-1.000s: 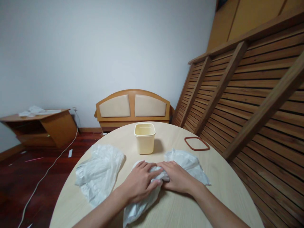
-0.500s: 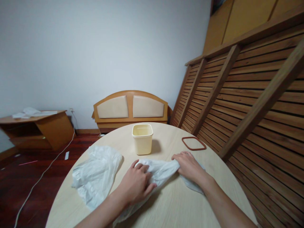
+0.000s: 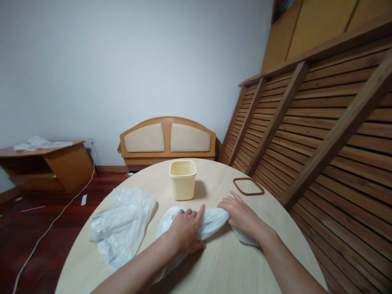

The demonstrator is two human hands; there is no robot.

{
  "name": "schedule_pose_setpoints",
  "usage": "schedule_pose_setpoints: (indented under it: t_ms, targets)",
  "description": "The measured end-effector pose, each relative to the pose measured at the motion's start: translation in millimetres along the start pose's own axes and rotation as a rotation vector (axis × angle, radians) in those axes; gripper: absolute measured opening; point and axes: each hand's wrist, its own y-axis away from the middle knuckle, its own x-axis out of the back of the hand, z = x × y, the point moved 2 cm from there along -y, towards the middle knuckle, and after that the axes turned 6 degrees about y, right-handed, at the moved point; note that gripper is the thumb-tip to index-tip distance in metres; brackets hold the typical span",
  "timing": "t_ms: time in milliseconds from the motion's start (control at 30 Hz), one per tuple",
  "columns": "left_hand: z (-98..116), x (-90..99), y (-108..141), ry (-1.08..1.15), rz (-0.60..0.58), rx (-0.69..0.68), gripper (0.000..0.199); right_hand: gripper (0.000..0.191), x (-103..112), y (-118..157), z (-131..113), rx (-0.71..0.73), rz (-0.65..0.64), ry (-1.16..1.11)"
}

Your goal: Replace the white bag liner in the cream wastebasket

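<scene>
A white plastic bag (image 3: 212, 222) lies stretched across the near middle of the round table. My left hand (image 3: 187, 229) presses on its middle, fingers curled over the plastic and index finger raised. The bag's right part is gripped in my right hand (image 3: 240, 214), and a pale flap shows beneath that wrist. Just beyond the hands stands an upright, open cream container (image 3: 183, 185). A second crumpled white bag (image 3: 124, 224) rests on the left, touched by neither hand. On the right lies a brown rounded-square ring (image 3: 248, 193).
The round wooden table (image 3: 223, 169) has a curved edge on both sides. Behind it stands a padded headboard (image 3: 168, 153). Slatted wooden panels (image 3: 306, 118) lean at the right. A low cabinet (image 3: 65, 165) and a cable on the floor are at the left.
My left hand has moved slightly right along the bag, and its index finger now points up. The bag looks more bunched between my hands. A finger of my right hand has lifted.
</scene>
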Motion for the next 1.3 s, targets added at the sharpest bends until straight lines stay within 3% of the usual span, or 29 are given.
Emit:
schedule_pose_setpoints:
  t_ms: [167,233,400,600,800,900,1067,1167,1300]
  targets:
    - [-6,-0.5,-5,-0.119,-0.017,-0.029,0.043,0.04,-2,10,22,-0.165,-0.054,0.131]
    - [-9,1.1,-6,-0.138,-0.011,-0.044,0.029,0.042,-1,13,30,-0.22,-0.043,0.186]
    - [-10,1.4,-11,-0.129,0.04,-0.119,0.026,0.043,-1,13,44,-0.331,-0.014,0.287]
    - [-11,-2.1,-14,-0.156,0.045,-0.07,0.023,0.044,-5,17,64,-0.46,0.004,0.275]
    - [-16,0.7,-15,-0.17,0.072,-0.034,0.023,0.076,-11,36,80,-0.512,0.012,0.235]
    - [-19,0.6,-16,-0.171,0.085,-0.035,0.022,0.098,-12,34,60,-0.433,-0.009,0.168]
    - [-19,-3.0,-19,-0.161,0.092,-0.136,0.023,0.105,-15,6,-13,-0.006,-0.046,-0.136]
    - [-17,-3.9,-19,-0.163,0.093,-0.214,0.029,0.094,-22,-9,-46,0.111,-0.072,-0.244]
    - [-16,-3.1,-19,-0.135,0.064,-0.212,0.029,0.055,-29,-17,-51,0.074,-0.071,-0.259]
